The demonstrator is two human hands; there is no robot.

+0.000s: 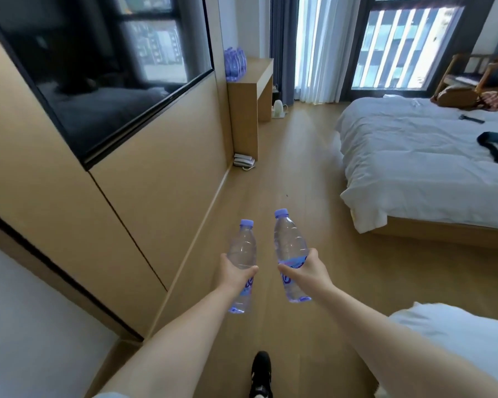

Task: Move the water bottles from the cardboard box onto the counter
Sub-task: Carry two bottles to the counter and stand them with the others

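Bottles in both hands: your left hand [236, 272] wraps its grip around one water bottle [242, 267] at the middle, and your right hand [308, 271] curls its grip around a second bottle [291, 254] at the label. Both point caps-forward over the wooden floor [299, 173]. Far ahead, a cluster of bottles [235, 64] stands on the bench [256, 79], with the bed [414, 168] off to your right.

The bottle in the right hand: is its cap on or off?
On. The bottle in the right hand has its purple cap seated on the neck, and clear water shows inside.
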